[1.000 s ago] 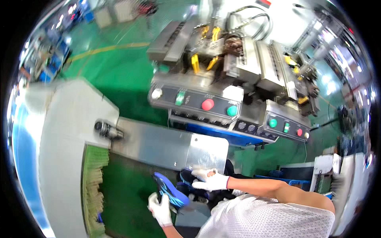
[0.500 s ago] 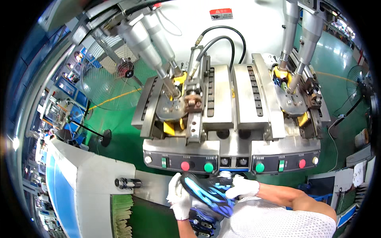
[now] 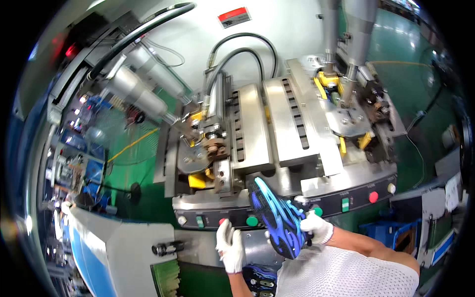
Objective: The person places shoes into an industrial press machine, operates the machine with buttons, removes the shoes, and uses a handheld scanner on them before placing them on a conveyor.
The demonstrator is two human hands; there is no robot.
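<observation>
My right hand [image 3: 316,226], in a white glove, grips a black, blue and purple shoe [image 3: 279,218] near one end. The shoe stands tilted in front of the machine's control panel [image 3: 326,202], its patterned light-blue and purple side showing. My left hand [image 3: 230,247], also white-gloved, is raised to the left of the shoe, apart from it. Its fingers are stretched toward the panel's left red button [image 3: 222,222] and hold nothing; I cannot tell whether they touch the button. Below, between my arms, lie similar dark blue shoes [image 3: 260,278], partly hidden.
A two-station press [image 3: 252,128] with metal blocks, cylinders and hoses fills the space ahead. To its left, a dark cylindrical part [image 3: 167,248] rests on a pale machine surface [image 3: 126,237], with a bristle strip [image 3: 166,278] below. A blue crate [image 3: 391,237] is at right.
My left hand has come away from the shoe. With my right hand on it, the shoe has turned more upright and moved right and toward the panel. The whole view has shifted and tilted.
</observation>
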